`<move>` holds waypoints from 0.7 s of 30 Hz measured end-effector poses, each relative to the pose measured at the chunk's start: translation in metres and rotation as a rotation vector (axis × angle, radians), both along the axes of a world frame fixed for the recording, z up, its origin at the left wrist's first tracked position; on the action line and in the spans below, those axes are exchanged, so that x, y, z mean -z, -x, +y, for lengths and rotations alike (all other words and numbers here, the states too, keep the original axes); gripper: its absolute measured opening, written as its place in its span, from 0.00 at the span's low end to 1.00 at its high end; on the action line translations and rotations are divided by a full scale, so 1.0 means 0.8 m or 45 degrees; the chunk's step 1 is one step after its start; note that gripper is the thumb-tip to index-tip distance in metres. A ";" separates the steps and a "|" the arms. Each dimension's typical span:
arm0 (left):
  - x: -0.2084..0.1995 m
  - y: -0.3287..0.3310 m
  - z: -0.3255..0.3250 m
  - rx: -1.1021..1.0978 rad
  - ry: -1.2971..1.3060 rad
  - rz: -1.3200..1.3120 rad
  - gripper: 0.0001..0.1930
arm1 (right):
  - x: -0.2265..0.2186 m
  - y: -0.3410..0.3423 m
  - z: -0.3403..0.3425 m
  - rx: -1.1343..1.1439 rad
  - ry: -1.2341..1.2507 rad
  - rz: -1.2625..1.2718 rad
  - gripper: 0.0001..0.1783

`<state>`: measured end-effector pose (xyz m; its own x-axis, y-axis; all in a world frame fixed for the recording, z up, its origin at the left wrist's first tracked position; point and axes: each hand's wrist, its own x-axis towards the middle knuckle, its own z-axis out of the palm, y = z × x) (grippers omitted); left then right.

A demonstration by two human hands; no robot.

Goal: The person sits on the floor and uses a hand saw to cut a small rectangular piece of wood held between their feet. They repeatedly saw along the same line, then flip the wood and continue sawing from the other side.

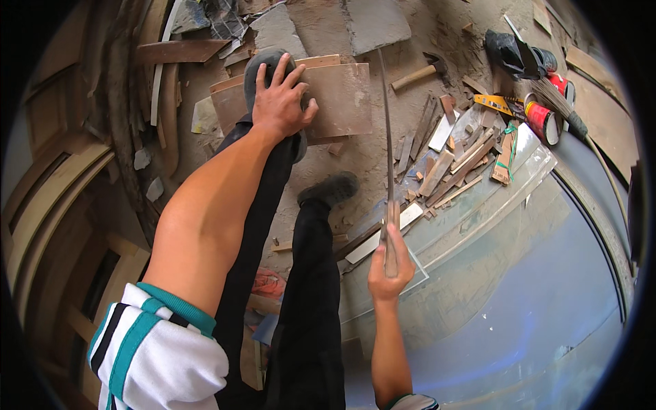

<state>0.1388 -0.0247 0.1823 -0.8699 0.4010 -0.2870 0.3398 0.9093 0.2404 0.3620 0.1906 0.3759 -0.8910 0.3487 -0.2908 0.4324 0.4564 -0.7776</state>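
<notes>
My left hand lies flat, fingers spread, on a brown wooden board on the dusty floor. My left foot in a dark shoe also stands on that board, just beside the hand. My right hand is closed around the wooden handle of a hand saw. Seen edge-on, its thin blade runs up from the hand to the board's right end. My right shoe rests on the floor between the two hands.
A hammer lies beyond the board. Wood offcuts pile up to the right, with a yellow level, red cans and a broom. A grey-blue panel fills the lower right. Wooden frames stand at the left.
</notes>
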 end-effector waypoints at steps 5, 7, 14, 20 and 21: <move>-0.003 0.001 0.003 0.011 0.040 -0.030 0.23 | 0.046 0.065 0.002 -0.020 0.042 0.044 0.29; -0.002 0.001 0.005 0.017 0.036 -0.026 0.23 | 0.050 0.071 0.003 0.014 0.090 -0.064 0.29; -0.002 0.002 0.003 0.002 0.015 0.005 0.20 | 0.027 0.062 0.012 0.022 0.133 -0.119 0.29; -0.002 0.004 0.002 0.008 -0.016 -0.012 0.20 | -0.013 0.076 0.005 -0.053 0.075 -0.182 0.29; -0.003 0.006 0.002 0.000 -0.018 -0.025 0.20 | -0.022 0.081 0.002 -0.054 0.083 -0.217 0.29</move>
